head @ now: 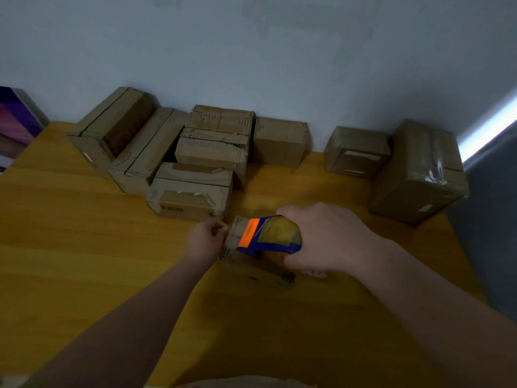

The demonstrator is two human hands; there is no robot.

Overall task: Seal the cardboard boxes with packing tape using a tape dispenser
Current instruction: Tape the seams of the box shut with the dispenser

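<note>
A small cardboard box (pixel 260 271) lies on the wooden table (pixel 84 247) in front of me, mostly hidden by my hands. My right hand (pixel 327 239) grips a blue and orange tape dispenser (pixel 268 235) with a roll of clear tape, held over the box. My left hand (pixel 205 239) sits at the box's left end, fingers curled and pinching at the tape end or box edge beside the dispenser's mouth; I cannot tell which.
Several cardboard boxes stand along the wall: a cluster at the back left (pixel 193 152), one in the middle (pixel 279 141), two taped ones at the right (pixel 358 152) (pixel 419 172). A purple object (pixel 16 119) sits at the far left edge.
</note>
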